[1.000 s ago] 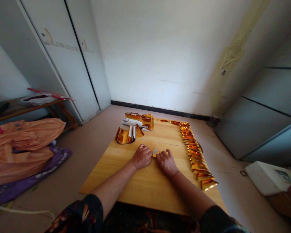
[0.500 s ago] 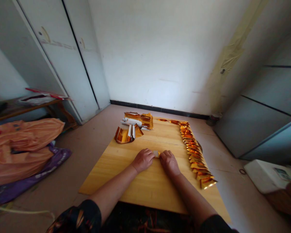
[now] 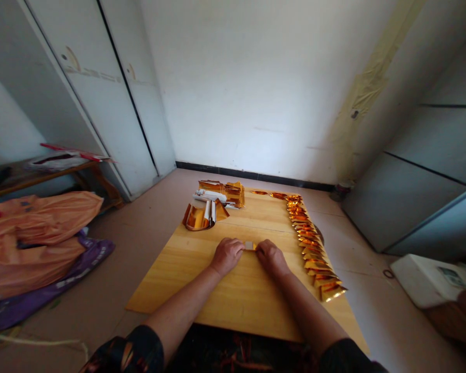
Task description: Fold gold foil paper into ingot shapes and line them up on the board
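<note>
In the head view, the small foil piece (image 3: 249,245) lies in the middle of the bench (image 3: 217,305), in the gap between the two hands. Its visible face is mostly pale grey, with a little gold showing toward the right end. The left hand (image 3: 229,255) has its fingers drawn in narrow on the left end; the right hand (image 3: 272,257) does the same on the right end, so the piece seems pinched from both sides. The exact placing of the thumbs is hidden.

At the far left of the bench lie the curled gold sheets (image 3: 200,215), with a stack of gold and white sheets (image 3: 221,194) beyond them. Along the right edge runs a row of folded gold pieces (image 3: 314,251), set close together, and a few flatter foil pieces (image 3: 278,196) lie along the far edge.

To work this piece well, both ends are best held level and with equal pressure, since thin foil would likely skew or wrinkle if one side pulled harder. Letting the wood back it should help any crease come out straight, and a light pinch should spare the shiny face from dents.
</note>
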Tool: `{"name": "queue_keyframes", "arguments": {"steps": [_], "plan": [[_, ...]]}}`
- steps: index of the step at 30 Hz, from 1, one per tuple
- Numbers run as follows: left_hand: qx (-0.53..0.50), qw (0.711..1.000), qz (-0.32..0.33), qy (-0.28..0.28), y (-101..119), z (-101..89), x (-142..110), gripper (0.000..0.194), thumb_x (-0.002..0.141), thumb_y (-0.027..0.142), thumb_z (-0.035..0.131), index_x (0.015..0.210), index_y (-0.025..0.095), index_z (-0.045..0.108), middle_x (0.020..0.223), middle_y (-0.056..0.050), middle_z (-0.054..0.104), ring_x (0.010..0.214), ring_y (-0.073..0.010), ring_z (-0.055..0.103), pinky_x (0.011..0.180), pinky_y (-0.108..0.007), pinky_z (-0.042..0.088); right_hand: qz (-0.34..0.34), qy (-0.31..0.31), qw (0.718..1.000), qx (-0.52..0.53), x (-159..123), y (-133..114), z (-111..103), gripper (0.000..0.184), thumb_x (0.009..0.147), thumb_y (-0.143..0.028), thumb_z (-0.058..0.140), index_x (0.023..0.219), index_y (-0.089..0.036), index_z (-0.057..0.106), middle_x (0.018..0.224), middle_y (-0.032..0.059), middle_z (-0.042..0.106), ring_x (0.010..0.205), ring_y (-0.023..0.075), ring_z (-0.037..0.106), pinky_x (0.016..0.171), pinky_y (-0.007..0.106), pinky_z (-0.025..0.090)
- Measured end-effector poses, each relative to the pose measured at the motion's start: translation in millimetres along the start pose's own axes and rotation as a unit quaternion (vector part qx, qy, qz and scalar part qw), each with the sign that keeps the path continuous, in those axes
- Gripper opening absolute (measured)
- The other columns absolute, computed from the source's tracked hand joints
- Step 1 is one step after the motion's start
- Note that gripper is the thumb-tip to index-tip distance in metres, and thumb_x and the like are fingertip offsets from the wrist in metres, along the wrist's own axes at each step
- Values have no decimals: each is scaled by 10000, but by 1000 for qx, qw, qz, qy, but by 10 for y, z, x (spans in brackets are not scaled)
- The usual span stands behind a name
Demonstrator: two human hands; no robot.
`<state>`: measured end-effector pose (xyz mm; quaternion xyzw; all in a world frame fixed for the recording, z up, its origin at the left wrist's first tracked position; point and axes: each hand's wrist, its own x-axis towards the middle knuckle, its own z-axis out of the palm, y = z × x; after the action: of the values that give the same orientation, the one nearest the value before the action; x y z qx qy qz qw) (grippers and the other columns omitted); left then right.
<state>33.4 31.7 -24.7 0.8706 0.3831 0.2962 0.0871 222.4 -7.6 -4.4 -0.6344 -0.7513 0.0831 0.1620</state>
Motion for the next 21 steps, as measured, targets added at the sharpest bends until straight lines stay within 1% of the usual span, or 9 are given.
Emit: {"name": "queue_keyframes", "arguments": {"steps": [4,8,13,18,21], "plan": [[-40,999,-18,5,-23,27,23,152,788,79,539,768,185,645,907,-29,628,851,-137,583,763,-248,463,9,-52,998,-37,60,-15,-56,196,880,-136,448,857,-167,639,892,42,628,830,118,579,728,185,392],[-46,999,-20,3,-22,24,48,114,771,81,564,739,168,630,896,-42,607,863,-149,564,773,-256,458,16,-87,994,-62,108,-33,-101,200,887,-160,447,907,-164,646,933,58,643,844,128,595,717,188,391],[-29,998,-49,-27,-34,7,68,93,807,133,558,780,172,638,809,-26,616,799,-152,569,744,-272,445,29,-105,992,-59,118,-50,-165,212,882,-166,453,940,-162,657,958,65,654,857,136,608,715,191,392],[-46,997,-56,-27,-67,28,83,154,821,119,541,860,184,674,839,-31,669,821,-156,604,756,-274,451,33,-120,991,-52,130,-41,-233,238,866,-129,443,938,-180,664,970,58,673,887,145,610,727,204,389],[-68,995,-66,-19,-77,60,98,207,801,80,541,915,189,674,888,-31,693,854,-160,620,780,-277,462,50,-113,991,-44,129,-45,-226,231,892,-155,427,951,-189,648,975,55,679,892,147,617,712,209,387]]}}
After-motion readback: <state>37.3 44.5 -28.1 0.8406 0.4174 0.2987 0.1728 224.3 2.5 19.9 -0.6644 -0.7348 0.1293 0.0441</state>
